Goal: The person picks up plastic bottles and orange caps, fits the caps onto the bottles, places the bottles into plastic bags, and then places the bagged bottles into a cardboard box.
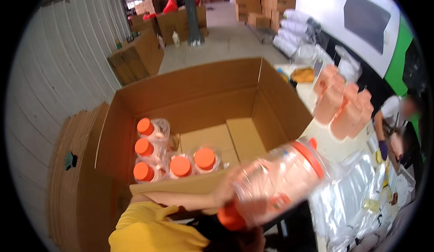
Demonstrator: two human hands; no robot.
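Gripping tilted, rounded peach jug [278, 184] in crinkly clear plastic with left hand [226, 192], by stiff brown cardboard box [194, 89]; can't tell right hand's [257, 241] grip.

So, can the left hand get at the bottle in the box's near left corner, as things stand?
Probably not: the left hand seems busy holding a wrapped bottle. Otherwise the way looks free: the box is open above the corner bottle.
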